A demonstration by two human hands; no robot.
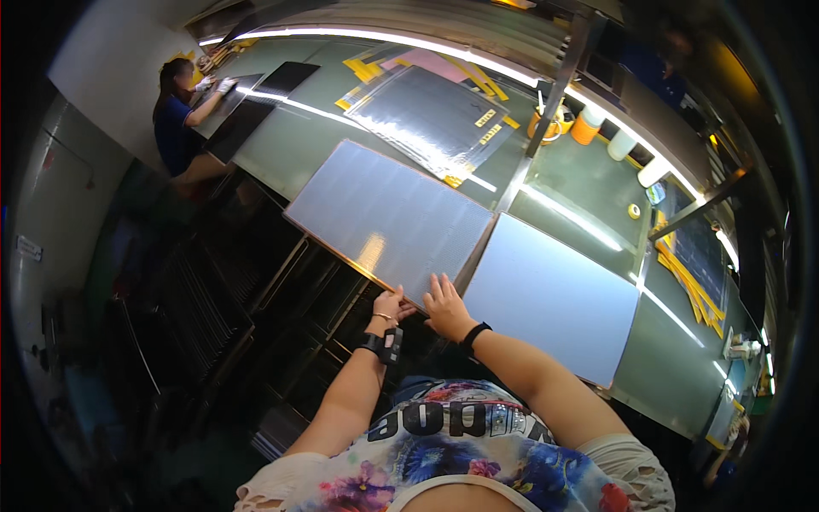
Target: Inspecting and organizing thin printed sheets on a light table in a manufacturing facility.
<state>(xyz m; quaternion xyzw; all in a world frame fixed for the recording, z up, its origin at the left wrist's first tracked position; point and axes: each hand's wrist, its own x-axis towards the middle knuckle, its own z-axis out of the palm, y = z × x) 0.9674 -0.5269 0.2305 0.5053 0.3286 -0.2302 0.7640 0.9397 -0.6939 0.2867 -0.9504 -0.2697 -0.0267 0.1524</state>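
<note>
A large grey rectangular panel with a thin copper-coloured edge lies on the green worktop, its near edge jutting toward me. My left hand holds that near edge close to the right corner, thumb at the rim and fingers curled below. Beside it, my right hand rests on the panel's near right corner with fingers spread and stretched out. To the right lies a second panel, smooth and pale blue. A narrow dark gap runs between the two panels. What lies under the grey panel is hidden.
Behind the panels lie dark sheets with yellow edging. A metal post rises from the worktop. Tape rolls and an orange-and-white container stand beyond. Dark racks fill the lower left. A gloved person works at far left.
</note>
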